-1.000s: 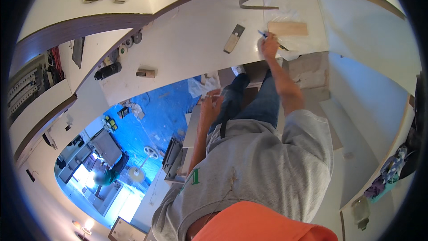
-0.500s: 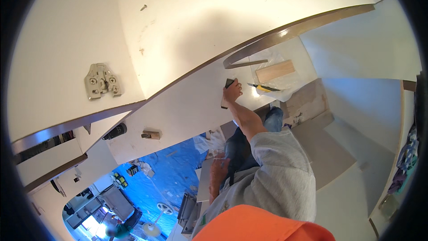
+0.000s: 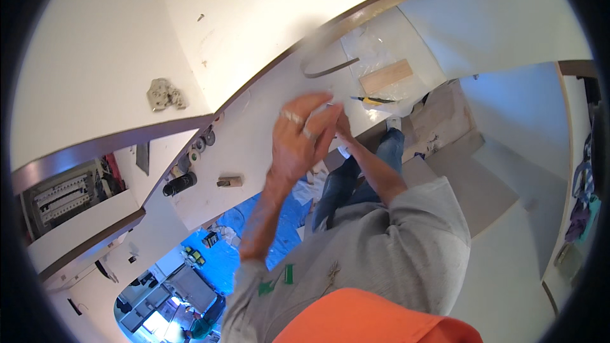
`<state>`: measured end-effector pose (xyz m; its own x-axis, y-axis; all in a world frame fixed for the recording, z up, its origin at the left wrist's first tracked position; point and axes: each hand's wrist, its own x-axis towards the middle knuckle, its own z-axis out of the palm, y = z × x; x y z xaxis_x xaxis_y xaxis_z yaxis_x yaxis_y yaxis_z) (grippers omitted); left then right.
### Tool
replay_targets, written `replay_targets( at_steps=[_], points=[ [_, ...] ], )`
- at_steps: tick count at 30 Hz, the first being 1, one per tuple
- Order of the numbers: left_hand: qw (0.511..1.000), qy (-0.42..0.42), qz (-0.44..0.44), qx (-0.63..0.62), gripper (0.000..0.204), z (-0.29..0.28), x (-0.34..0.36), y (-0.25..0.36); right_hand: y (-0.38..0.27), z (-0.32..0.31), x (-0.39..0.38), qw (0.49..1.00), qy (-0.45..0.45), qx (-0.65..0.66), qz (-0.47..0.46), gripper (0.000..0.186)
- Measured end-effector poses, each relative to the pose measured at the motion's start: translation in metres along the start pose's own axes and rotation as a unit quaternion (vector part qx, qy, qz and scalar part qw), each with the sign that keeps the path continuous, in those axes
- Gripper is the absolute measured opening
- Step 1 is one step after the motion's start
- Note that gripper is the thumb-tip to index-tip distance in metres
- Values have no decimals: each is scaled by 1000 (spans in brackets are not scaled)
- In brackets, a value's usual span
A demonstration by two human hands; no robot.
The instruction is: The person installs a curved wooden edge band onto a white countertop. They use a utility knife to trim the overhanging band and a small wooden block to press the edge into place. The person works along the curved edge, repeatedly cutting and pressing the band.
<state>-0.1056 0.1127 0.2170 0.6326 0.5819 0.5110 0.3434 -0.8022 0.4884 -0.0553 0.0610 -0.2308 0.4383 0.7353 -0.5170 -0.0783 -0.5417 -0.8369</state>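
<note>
My left hand (image 3: 302,136) is raised over the white panel (image 3: 254,114), smeared by motion. Its fingers are loosely bent with gaps between them, pale bands show on two fingers, and I see nothing held. Just right of it, my right hand (image 3: 344,128) is mostly hidden behind the left one, so its grip does not show. Beyond the hands, a thin brown edging strip (image 3: 333,70) curls loose near the brown shelf edge (image 3: 381,7). A yellow-and-black utility knife (image 3: 373,100) lies by a light wooden block (image 3: 386,77) on clear plastic.
To the left on the panel are a small wooden hand plane (image 3: 229,181) and a black cylinder (image 3: 180,183). A metal hinge plate (image 3: 166,94) and a screw (image 3: 201,17) are on the upper white boards. Blue sheeting (image 3: 279,216) covers the floor below. Clothes (image 3: 579,216) hang at far right.
My left hand has risen from beside my legs to in front of my right hand. The dark block that my right hand held on the panel is no longer visible. My view has shifted slightly.
</note>
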Motion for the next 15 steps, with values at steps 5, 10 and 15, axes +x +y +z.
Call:
replay_targets(
  at_steps=[5,10,15],
  points=[
    [974,11,158,161,42,3,102,6,-75,-92,-68,917,50,393,-33,42],
    [947,-39,166,271,48,10,143,-8,-194,-147,-78,890,95,423,-142,51],
    [961,-13,180,209,21,-1,153,-7,-302,-157,-68,886,95,350,-287,57]
  ],
)
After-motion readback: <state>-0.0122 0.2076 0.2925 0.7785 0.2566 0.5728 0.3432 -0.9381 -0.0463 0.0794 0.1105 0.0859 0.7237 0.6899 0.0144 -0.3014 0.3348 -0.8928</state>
